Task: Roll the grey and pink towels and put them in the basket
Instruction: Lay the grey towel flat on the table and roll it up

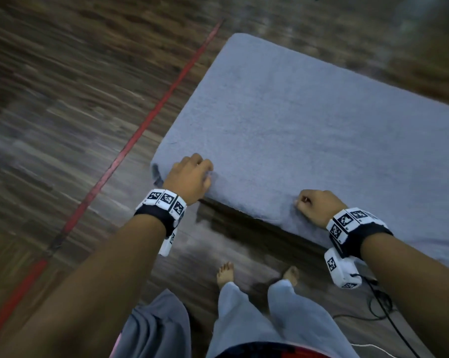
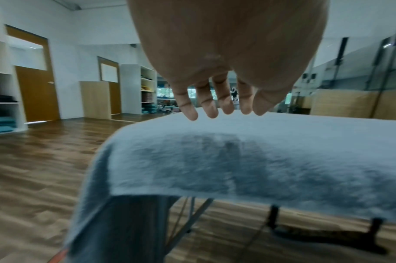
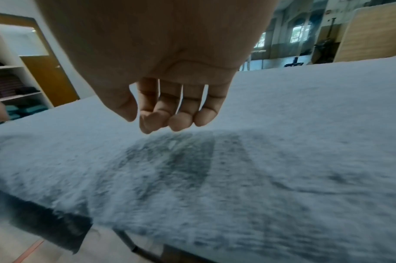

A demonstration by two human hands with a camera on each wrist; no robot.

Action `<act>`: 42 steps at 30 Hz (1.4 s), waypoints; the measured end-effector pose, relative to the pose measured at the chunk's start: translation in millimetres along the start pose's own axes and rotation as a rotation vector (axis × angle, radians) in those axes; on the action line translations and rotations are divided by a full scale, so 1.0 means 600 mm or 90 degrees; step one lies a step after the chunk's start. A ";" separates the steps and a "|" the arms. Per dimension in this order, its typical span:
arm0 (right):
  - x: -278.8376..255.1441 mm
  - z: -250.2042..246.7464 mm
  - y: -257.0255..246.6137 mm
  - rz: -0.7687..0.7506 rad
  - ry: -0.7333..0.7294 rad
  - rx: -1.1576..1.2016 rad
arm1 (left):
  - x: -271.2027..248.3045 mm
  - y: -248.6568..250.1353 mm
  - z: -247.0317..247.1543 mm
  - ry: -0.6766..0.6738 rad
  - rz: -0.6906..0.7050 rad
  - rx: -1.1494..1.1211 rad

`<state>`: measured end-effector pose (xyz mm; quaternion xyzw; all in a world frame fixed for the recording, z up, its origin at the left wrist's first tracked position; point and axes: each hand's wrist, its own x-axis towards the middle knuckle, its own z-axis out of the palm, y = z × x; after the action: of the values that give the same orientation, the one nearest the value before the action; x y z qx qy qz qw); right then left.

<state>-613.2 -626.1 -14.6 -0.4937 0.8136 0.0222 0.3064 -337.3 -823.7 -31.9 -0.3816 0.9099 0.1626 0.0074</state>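
Left hand (image 2: pixel 226 58): hovered palm-down over the near left corner of the grey towel (image 1: pixel 295 130); fingers (image 2: pixel 190 106) loosely bent, gripping nothing.
Right hand (image 3: pixel 161 58): hovered over the towel's near edge, further right; fingers (image 3: pixel 181 117) curled loosely, thumb beside them, nothing held.
Wrist bands (image 1: pixel 164 202): white blocks with black square markers, one on each wrist.
Grey towel: lay spread flat over a raised table, near edge hanging slightly over the side.
Table legs (image 2: pixel 192 211): metal, visible under the towel.
Floor (image 1: pixel 63 99): dark wood boards, crossed by a red line (image 1: pixel 151 117).
Shelves (image 2: pixel 147 89): against the far wall, stacked with folded cloth.
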 end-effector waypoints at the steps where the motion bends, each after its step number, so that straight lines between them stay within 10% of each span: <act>1: -0.009 -0.004 0.018 0.010 0.018 0.008 | 0.011 0.028 0.005 0.000 0.019 0.004; 14: -0.241 0.022 0.421 0.349 0.175 0.067 | 0.044 0.508 0.151 -0.208 0.385 0.020; 20: -0.340 0.088 0.580 0.271 0.192 0.032 | 0.013 0.721 0.233 -0.226 0.514 0.071; 27: -0.415 0.108 0.693 0.198 0.267 -0.031 | 0.013 0.867 0.277 -0.233 0.508 0.132; 33: -0.444 0.083 0.738 0.156 0.239 -0.040 | 0.036 0.902 0.262 -0.425 0.365 -0.043; 42: -0.404 0.004 0.769 0.205 0.146 0.000 | 0.083 0.920 0.258 -0.300 0.371 -0.013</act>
<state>-910.3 -197.8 -13.5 -0.3562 0.9117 0.0149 0.2044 -774.4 -449.5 -25.0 -0.0587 0.9519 0.2506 0.1662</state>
